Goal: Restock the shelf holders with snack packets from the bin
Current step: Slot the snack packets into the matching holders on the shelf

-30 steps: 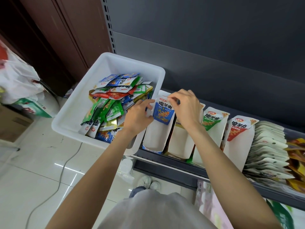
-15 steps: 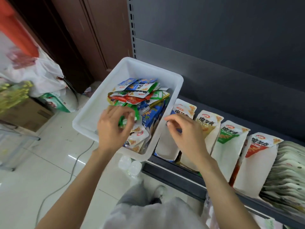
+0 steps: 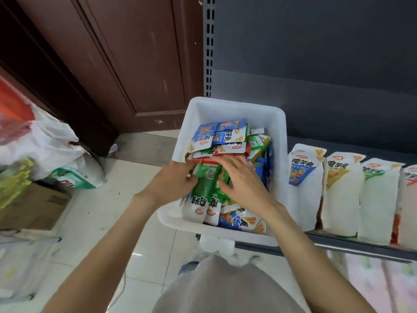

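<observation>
A white bin [image 3: 237,110] sits on the left end of the shelf, heaped with blue, green and red snack packets [image 3: 222,136]. Both hands are inside it. My left hand [image 3: 173,182] grips the edge of a bunch of green packets [image 3: 206,184]. My right hand [image 3: 241,178] lies over the same green packets with fingers spread and the thumb tucked against them. To the right stand white shelf holders [image 3: 304,188], the nearest labelled blue, then yellow, green and red.
The shelf's dark front rail [image 3: 338,247] runs below the holders. A brown wooden door [image 3: 135,64] rises behind the bin. On the tiled floor at left lie a white plastic bag [image 3: 40,141] and a cardboard box [image 3: 36,206].
My right hand left the blue-labelled holder and moved left into the bin onto the green packets. My left hand stayed in the bin gripping them. The view swung left.
</observation>
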{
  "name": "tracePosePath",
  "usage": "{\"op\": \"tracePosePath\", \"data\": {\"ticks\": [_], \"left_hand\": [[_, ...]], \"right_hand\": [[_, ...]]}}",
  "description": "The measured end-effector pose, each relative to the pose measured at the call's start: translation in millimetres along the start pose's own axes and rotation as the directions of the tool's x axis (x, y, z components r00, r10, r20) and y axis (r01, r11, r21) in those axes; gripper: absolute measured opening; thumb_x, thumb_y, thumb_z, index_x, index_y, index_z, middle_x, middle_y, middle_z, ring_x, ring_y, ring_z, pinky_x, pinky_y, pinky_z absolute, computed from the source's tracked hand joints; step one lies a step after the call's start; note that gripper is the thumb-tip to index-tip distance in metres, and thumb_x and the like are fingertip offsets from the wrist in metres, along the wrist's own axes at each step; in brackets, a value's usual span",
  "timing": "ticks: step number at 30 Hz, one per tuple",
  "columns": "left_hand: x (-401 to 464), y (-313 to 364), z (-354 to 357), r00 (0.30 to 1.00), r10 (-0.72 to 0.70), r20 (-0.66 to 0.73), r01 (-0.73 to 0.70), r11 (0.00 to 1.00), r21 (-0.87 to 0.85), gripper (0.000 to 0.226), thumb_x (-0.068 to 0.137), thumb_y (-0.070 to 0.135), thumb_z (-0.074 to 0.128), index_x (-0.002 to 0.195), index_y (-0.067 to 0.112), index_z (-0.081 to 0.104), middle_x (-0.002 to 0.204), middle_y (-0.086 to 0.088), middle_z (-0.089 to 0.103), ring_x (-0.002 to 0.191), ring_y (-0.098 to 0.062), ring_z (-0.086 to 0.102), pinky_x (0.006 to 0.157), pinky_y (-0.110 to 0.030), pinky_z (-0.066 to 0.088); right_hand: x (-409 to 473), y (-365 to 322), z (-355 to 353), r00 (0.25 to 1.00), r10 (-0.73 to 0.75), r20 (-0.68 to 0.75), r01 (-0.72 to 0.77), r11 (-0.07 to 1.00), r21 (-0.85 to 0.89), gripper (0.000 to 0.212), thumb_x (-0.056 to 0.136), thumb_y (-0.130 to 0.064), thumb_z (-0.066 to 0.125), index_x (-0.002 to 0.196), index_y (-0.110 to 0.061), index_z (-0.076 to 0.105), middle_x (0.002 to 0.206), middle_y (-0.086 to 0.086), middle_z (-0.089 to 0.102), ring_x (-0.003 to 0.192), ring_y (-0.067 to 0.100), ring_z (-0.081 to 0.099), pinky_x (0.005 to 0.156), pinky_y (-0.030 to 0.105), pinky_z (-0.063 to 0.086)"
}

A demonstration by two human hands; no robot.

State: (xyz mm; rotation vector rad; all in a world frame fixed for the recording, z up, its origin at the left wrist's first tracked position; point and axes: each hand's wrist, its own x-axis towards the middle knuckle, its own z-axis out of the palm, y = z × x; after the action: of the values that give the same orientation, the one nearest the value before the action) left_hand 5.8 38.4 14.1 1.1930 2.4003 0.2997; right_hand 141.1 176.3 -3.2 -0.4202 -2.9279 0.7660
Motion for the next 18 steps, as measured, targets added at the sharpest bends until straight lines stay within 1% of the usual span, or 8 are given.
{"op": "tracePosePath", "data": {"ticks": [1, 3, 6, 9, 11, 12, 15, 18], "left_hand": [[3, -8, -10, 0.995, 0.008, -0.099, -0.006, 1.0, 0.019, 0.017, 0.091, 0.024, 0.047, 0.088, 0.008, 0.052, 0.092, -0.02, 0.066, 0.087, -0.04, 0.06, 0.065, -0.034, 0.038], [6, -20, -28, 0.959, -0.002, -0.282, 0.011, 0.999, 0.031, 0.02, 0.094, 0.024, 0.05, 0.088, 0.006, 0.058, 0.085, -0.022, 0.065, 0.085, -0.043, 0.058, 0.063, -0.035, 0.029], [9, -31, -50, 0.876, -0.021, -0.482, -0.057, 0.987, -0.148, 0.018, 0.085, 0.031, 0.067, 0.081, 0.014, 0.062, 0.069, -0.01, 0.063, 0.073, -0.038, 0.057, 0.059, -0.033, 0.03], [16, -36, -52, 0.909, -0.066, -0.411, -0.096, 0.928, -0.361, 0.028, 0.07, 0.041, 0.08, 0.075, 0.021, 0.06, 0.062, 0.003, 0.06, 0.06, -0.02, 0.056, 0.055, -0.029, 0.037], [20, -34, -44, 0.95, -0.015, -0.311, -0.127, 0.894, -0.429, 0.031, 0.067, 0.05, 0.079, 0.076, 0.027, 0.061, 0.061, 0.009, 0.06, 0.055, -0.006, 0.053, 0.052, -0.018, 0.036], [21, -32, -38, 0.957, 0.03, -0.288, -0.164, 0.877, -0.452, 0.03, 0.068, 0.055, 0.074, 0.076, 0.029, 0.06, 0.059, 0.011, 0.058, 0.054, -0.003, 0.052, 0.052, -0.018, 0.035], [25, -31, -27, 0.937, 0.099, -0.334, -0.265, 0.825, -0.5, 0.036, 0.08, 0.061, 0.058, 0.074, 0.026, 0.063, 0.061, 0.004, 0.06, 0.055, -0.008, 0.051, 0.056, -0.029, 0.038], [33, -28, -32, 0.889, 0.006, -0.458, -0.317, 0.731, -0.605, 0.029, 0.086, 0.045, 0.053, 0.063, 0.028, 0.059, 0.055, 0.004, 0.053, 0.052, -0.006, 0.038, 0.052, -0.028, 0.033]], "right_hand": [[2, -5, 3, 0.998, 0.057, -0.039, -0.055, 0.997, 0.063, 0.056, 0.09, -0.023, 0.061, 0.141, -0.023, 0.039, 0.134, -0.003, 0.051, 0.125, 0.016, 0.039, 0.106, 0.035, 0.034], [6, -15, 8, 0.98, 0.164, -0.116, -0.136, 0.965, 0.223, 0.051, 0.089, -0.024, 0.063, 0.136, -0.024, 0.044, 0.123, -0.006, 0.058, 0.115, 0.014, 0.048, 0.097, 0.036, 0.042], [15, -27, 12, 0.948, 0.265, -0.173, -0.177, 0.898, 0.403, 0.048, 0.085, -0.02, 0.069, 0.13, -0.022, 0.05, 0.113, -0.009, 0.06, 0.1, 0.008, 0.055, 0.087, 0.03, 0.046], [22, -38, 12, 0.942, 0.29, -0.169, -0.199, 0.889, 0.413, 0.052, 0.082, -0.023, 0.072, 0.129, -0.024, 0.05, 0.114, -0.011, 0.058, 0.096, 0.005, 0.054, 0.079, 0.019, 0.04], [26, -44, 13, 0.944, 0.287, -0.164, -0.204, 0.896, 0.394, 0.056, 0.08, -0.028, 0.074, 0.13, -0.028, 0.048, 0.115, -0.013, 0.056, 0.096, 0.003, 0.053, 0.077, 0.014, 0.038], [26, -46, 14, 0.939, 0.297, -0.173, -0.209, 0.892, 0.402, 0.055, 0.079, -0.027, 0.074, 0.128, -0.027, 0.049, 0.111, -0.013, 0.058, 0.094, 0.002, 0.054, 0.077, 0.014, 0.041], [21, -43, 15, 0.919, 0.346, -0.189, -0.249, 0.882, 0.401, 0.033, 0.08, -0.019, 0.073, 0.11, -0.02, 0.058, 0.088, -0.01, 0.064, 0.081, 0.006, 0.061, 0.077, 0.025, 0.05], [10, -32, 18, 0.951, 0.274, -0.14, -0.233, 0.938, 0.256, 0.018, 0.083, -0.007, 0.068, 0.096, -0.019, 0.067, 0.091, -0.009, 0.066, 0.079, 0.007, 0.062, 0.078, 0.03, 0.053]]}}
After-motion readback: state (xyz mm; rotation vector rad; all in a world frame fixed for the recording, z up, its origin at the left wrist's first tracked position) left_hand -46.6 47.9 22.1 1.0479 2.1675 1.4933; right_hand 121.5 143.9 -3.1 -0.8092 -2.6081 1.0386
